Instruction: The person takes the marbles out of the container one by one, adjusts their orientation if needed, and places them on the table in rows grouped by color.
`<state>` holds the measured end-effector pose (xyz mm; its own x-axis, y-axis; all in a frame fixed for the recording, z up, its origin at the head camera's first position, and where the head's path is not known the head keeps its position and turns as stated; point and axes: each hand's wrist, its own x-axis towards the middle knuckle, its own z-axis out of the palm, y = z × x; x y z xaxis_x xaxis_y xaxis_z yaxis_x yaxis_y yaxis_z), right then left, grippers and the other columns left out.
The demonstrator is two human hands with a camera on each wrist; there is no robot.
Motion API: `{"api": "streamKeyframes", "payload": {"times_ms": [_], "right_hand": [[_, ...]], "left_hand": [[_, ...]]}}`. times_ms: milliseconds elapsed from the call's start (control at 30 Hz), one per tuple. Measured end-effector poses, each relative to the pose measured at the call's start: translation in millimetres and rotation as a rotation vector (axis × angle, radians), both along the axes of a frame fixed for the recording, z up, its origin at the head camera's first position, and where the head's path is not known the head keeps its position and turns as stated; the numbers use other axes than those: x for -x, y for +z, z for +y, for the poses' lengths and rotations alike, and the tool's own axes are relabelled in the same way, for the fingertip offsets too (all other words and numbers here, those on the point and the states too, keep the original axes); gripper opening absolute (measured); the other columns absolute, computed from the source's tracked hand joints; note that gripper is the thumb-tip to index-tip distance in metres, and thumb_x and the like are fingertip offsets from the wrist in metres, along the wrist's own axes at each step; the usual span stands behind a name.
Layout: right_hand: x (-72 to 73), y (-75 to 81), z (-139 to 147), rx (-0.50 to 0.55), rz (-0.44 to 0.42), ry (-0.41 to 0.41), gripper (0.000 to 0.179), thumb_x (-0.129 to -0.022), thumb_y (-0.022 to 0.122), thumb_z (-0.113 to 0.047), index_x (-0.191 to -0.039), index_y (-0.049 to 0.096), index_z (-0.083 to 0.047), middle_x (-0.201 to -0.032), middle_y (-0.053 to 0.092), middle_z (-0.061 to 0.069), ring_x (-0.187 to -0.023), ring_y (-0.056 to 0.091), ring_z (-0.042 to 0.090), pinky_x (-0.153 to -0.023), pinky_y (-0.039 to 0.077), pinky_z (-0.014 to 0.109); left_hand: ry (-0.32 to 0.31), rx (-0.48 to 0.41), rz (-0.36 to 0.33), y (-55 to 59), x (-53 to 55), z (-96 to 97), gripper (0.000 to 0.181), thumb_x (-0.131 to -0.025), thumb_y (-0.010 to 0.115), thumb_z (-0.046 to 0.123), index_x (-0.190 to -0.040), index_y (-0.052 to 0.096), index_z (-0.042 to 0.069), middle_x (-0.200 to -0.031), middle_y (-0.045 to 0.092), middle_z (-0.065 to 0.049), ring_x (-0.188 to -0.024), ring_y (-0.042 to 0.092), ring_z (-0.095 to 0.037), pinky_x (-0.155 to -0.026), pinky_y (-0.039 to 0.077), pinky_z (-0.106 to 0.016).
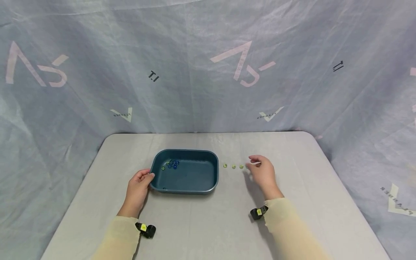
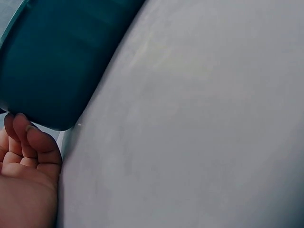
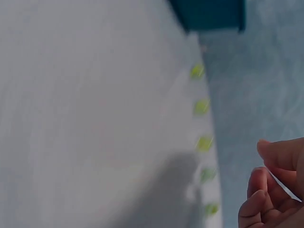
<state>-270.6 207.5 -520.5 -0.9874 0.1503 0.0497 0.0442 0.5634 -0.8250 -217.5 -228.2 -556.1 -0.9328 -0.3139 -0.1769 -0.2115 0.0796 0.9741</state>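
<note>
Printed gray cloth (image 1: 195, 83) backs pale table (image 1: 211, 224) | left hand (image 1: 137, 189) grips blue tray (image 1: 198, 177) by its left end, blue marbles (image 1: 174, 167) inside | right hand (image 1: 263, 175), fingers (image 3: 257, 183) parted, beside green marbles (image 1: 233, 167)

Right wrist view: green marbles (image 3: 204, 143) are blurred; edges cut tray (image 3: 211, 14) and right hand (image 3: 274, 195). Head view: blue marbles (image 1: 174, 167) too small for detail.
</note>
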Motion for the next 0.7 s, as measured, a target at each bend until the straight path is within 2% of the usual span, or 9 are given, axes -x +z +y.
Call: {"api": "streamKeyframes", "payload": {"times_ms": [233, 433, 700], "right_hand": [[-5.8, 22.3, -49, 0.066, 0.088, 0.078, 0.026, -0.095, 0.076, -0.014, -0.119, 0.072, -0.006, -0.104, 0.068, 0.010, -0.088, 0.060, 0.024, -0.072, 0.049, 0.036], [-4.9, 30.5, -88, 0.103, 0.107, 0.156, 0.022, -0.094, 0.077, -0.015, -0.114, 0.074, -0.008, -0.099, 0.069, 0.004, -0.084, 0.059, 0.020, -0.069, 0.049, 0.033], [-8.8, 41.0, -134, 0.097, 0.138, 0.337, 0.024, -0.096, 0.075, -0.015, -0.119, 0.073, -0.007, -0.102, 0.069, 0.001, -0.086, 0.061, 0.017, -0.074, 0.053, 0.035]], "left_hand": [[-0.003, -0.010, 0.009, -1.4, 0.4, -0.1, 0.036, -0.103, 0.065, 0.023, -0.130, 0.060, 0.000, -0.104, 0.066, -0.010, -0.085, 0.059, -0.012, -0.074, 0.052, -0.022], [-0.002, -0.009, 0.010, -2.3, 0.6, -0.7, 0.036, -0.102, 0.065, 0.024, -0.130, 0.060, 0.000, -0.104, 0.066, -0.011, -0.084, 0.059, -0.013, -0.073, 0.052, -0.023], [0.000, -0.007, 0.017, -1.8, -0.7, -1.2, 0.035, -0.102, 0.065, 0.023, -0.129, 0.060, 0.000, -0.099, 0.065, -0.007, -0.083, 0.058, -0.013, -0.072, 0.052, -0.023]]}}
